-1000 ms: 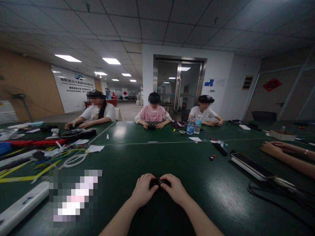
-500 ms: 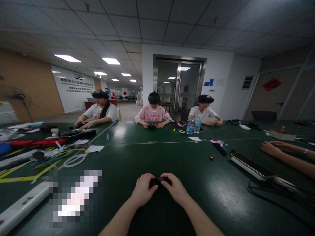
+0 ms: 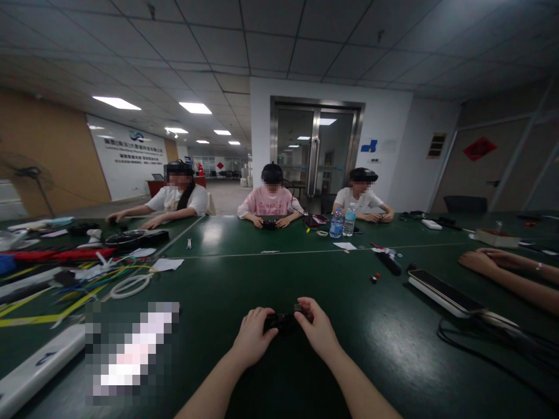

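Note:
On the green table in front of me lies a small black object (image 3: 283, 321); its exact kind is too dark to make out. My left hand (image 3: 254, 338) is closed on its left end, thumb in front and fingers behind. At the other end, my right hand (image 3: 322, 330) pinches a small dark piece (image 3: 298, 307) between thumb and fingertips, a little above the black object. Whether that piece is joined to the object I cannot tell.
To the left lie a white power strip (image 3: 46, 364), a blurred-out bright item (image 3: 140, 349) and a white coiled cable (image 3: 131, 286). A phone (image 3: 445, 294) rests on a white box at right, near another person's hands (image 3: 483, 263). Water bottles (image 3: 336, 223) and several people are across the table.
My right hand has risen slightly and shifted right, with a small dark piece now visible at its fingertips. My left hand stays nearly in place. Across the table, one person's arm has reached further left.

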`<control>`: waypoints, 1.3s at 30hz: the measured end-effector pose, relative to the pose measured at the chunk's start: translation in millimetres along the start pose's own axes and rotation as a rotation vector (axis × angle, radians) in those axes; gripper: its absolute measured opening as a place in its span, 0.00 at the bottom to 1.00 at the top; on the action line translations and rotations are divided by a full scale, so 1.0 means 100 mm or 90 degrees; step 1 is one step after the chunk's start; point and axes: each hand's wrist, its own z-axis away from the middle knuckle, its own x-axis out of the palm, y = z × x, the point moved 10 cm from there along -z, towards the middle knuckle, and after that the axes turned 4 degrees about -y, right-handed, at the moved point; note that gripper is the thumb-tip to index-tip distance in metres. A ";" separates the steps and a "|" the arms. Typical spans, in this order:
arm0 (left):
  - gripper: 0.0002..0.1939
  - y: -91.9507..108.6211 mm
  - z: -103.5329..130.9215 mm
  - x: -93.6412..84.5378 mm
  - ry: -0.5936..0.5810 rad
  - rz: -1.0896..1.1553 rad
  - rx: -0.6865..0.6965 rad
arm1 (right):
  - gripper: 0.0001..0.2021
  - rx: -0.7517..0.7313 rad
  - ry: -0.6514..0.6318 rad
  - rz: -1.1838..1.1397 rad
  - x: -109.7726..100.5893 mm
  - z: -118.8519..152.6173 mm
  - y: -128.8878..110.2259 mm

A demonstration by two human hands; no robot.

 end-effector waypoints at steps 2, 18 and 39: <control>0.21 -0.01 0.00 0.01 -0.004 -0.002 -0.002 | 0.16 0.002 0.018 -0.002 -0.06 -0.01 0.02; 0.21 0.04 0.00 -0.01 -0.022 0.027 -0.002 | 0.17 -0.041 0.157 -0.090 -0.38 -0.01 0.07; 0.21 0.03 0.00 0.00 -0.012 0.017 0.014 | 0.16 -0.037 0.055 0.031 -0.11 0.01 -0.01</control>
